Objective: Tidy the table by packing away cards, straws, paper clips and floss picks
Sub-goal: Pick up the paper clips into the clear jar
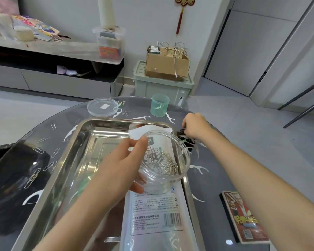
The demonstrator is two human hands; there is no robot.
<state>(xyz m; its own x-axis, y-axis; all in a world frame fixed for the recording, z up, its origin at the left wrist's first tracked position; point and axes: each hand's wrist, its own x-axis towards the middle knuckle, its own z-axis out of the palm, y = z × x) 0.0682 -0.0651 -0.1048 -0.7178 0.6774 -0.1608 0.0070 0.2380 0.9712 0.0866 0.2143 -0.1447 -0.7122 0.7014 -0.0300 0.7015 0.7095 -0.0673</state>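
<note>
My left hand (pixel 120 167) grips a clear round plastic jar (pixel 163 160), tilted over the steel tray (pixel 76 142); a heap of metal paper clips (pixel 163 162) lies inside the jar. My right hand (pixel 194 126) reaches to the table beyond the tray's far right corner, fingers curled down at something small and dark that I cannot make out. Loose paper clips (pixel 43 162) are scattered on the dark glass table left of the tray. White floss picks (pixel 199 168) lie around the tray. A card box (pixel 243 216) sits at the right.
A clear lid (pixel 102 107) and a green translucent cup (pixel 159 107) stand at the table's far edge. A printed plastic bag (pixel 156 211) lies in the tray's near right part. A black bin bag (pixel 0 153) is at the left.
</note>
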